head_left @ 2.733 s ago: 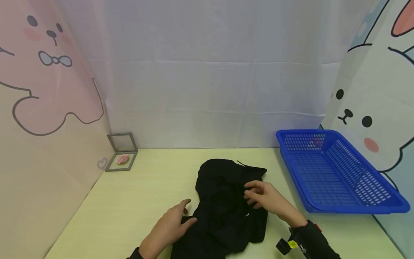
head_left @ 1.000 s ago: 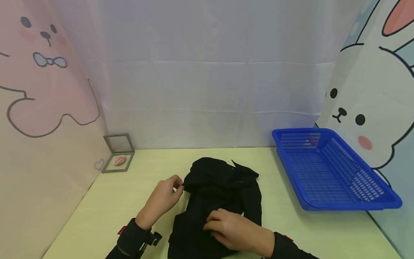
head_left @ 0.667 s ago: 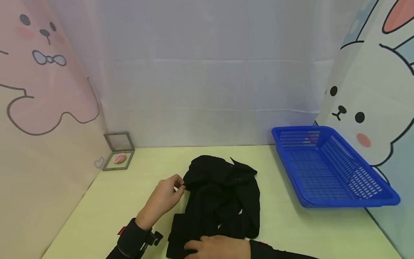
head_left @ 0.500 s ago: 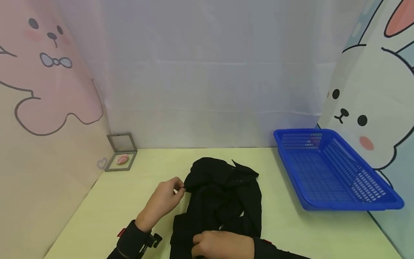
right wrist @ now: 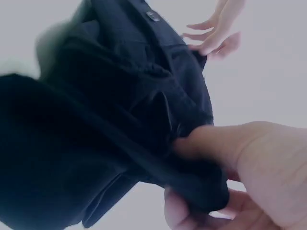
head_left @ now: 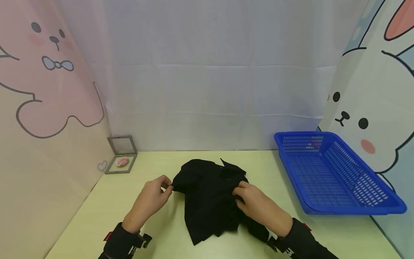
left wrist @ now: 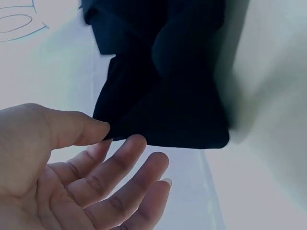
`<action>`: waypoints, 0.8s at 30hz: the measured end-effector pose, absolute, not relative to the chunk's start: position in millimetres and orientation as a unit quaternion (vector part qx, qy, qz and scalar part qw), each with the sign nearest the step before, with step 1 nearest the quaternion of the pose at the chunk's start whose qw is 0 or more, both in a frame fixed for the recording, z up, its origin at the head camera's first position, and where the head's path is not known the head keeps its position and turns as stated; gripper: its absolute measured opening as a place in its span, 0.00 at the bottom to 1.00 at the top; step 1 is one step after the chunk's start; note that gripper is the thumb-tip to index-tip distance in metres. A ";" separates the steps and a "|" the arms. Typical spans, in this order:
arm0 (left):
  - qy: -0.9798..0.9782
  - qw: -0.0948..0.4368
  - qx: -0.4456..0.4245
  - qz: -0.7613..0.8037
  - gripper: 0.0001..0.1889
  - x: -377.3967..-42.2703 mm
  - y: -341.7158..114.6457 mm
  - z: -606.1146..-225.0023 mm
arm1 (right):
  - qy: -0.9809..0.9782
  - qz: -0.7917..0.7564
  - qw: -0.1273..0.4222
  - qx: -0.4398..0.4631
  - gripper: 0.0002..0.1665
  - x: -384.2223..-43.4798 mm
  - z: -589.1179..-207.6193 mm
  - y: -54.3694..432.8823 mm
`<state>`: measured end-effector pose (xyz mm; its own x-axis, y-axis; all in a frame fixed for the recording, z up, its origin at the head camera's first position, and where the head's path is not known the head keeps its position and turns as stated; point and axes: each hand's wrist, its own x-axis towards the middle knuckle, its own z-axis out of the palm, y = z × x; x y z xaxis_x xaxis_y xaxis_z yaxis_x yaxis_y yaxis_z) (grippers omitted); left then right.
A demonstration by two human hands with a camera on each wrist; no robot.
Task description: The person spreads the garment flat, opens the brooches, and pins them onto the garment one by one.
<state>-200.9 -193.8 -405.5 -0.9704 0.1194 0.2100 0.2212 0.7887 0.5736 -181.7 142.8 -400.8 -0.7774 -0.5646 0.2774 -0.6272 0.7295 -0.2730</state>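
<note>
Left of the blue plastic basket (head_left: 352, 209), I have left hand (head_left: 147, 198) and right hand (head_left: 261, 205) pinching rumpled black cloth (head_left: 210, 201), apparently straightening it; next, probably, even tension.

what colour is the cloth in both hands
The cloth is black; the head view shows it best.

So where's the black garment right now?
In the head view, the black garment is low centre, over the table, held by the left hand and right hand, left of the blue basket.
</note>
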 end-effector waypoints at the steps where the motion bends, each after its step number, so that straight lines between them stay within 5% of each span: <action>1: -0.942 0.084 -0.089 -0.312 0.03 -200.5 -196.8 -402.4 | -0.932 0.171 0.094 0.304 0.10 -183.3 -402.5 145.6; 11: -0.939 0.118 -0.070 -0.316 0.02 -198.4 -216.8 -388.3 | -0.952 0.118 0.169 0.228 0.11 -184.4 -417.0 153.4; 24: -0.951 -0.062 -0.042 -0.301 0.09 -171.3 -193.9 -434.9 | -0.904 0.184 0.229 0.310 0.06 -161.9 -405.4 125.2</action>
